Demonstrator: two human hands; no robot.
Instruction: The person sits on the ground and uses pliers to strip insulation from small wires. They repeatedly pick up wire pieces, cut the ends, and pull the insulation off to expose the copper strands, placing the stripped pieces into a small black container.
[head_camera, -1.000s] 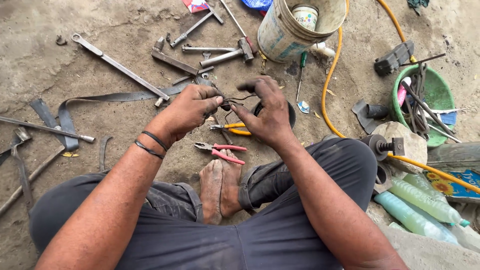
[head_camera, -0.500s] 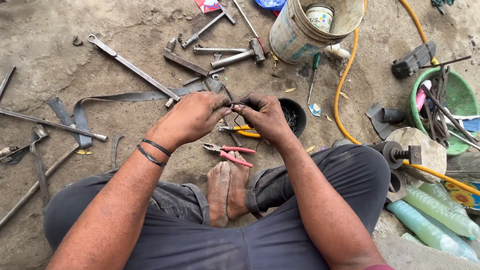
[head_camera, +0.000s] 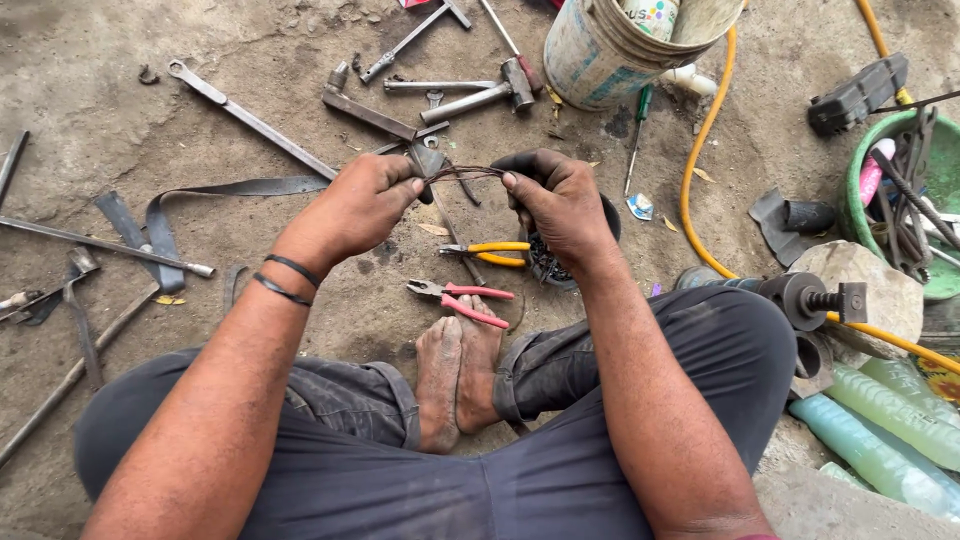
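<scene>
Soft even daylight; faint shadows; sharp focus; no glare

Open-air repair spot: wrenches (head_camera: 250, 118) and pliers (head_camera: 462, 300) strewn on dirt.

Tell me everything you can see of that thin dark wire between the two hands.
The thin dark wire looks like a slim, dull, brownish-black strand, seemingly doubled, bowed in a shallow arch. The left hand pinches one end at its fingertips; the right hand pinches the other. It hangs in the air above the dirt ground, touching nothing else visible.
</scene>
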